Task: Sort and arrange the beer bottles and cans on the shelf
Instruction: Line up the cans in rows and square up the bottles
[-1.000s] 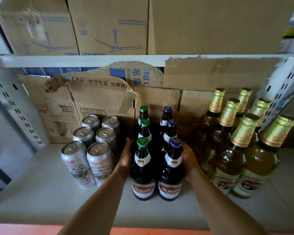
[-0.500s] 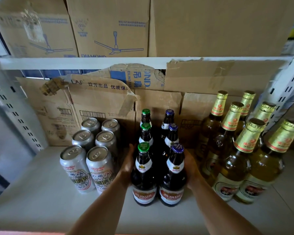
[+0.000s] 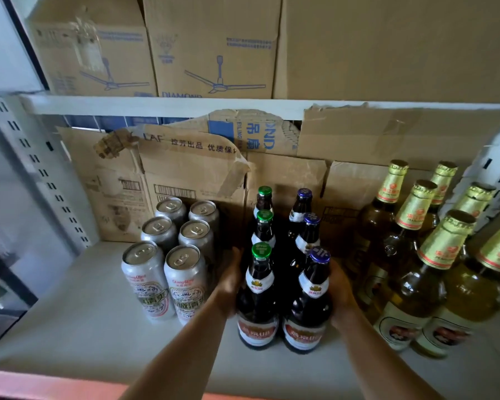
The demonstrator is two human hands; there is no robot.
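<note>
Six dark brown beer bottles stand in two columns on the grey shelf (image 3: 84,327), green caps on the left (image 3: 257,307), blue caps on the right (image 3: 309,313). My left hand (image 3: 228,284) presses flat against the left side of the front green-capped bottle. My right hand (image 3: 341,290) presses against the right side of the front blue-capped bottle, with its fingers partly hidden behind it. Six silver cans (image 3: 185,287) stand in two columns to the left. Several tall golden bottles with gold foil necks (image 3: 410,284) stand to the right.
Torn cardboard boxes (image 3: 185,168) line the back of the shelf. The upper shelf board (image 3: 156,106) carries more boxes (image 3: 214,47). Perforated white uprights (image 3: 41,174) flank the bay. An orange-red edge (image 3: 41,385) runs along the front.
Both hands stay pressed on either side of the dark bottle group. The view has shifted slightly, and the bottles and cans keep their places.
</note>
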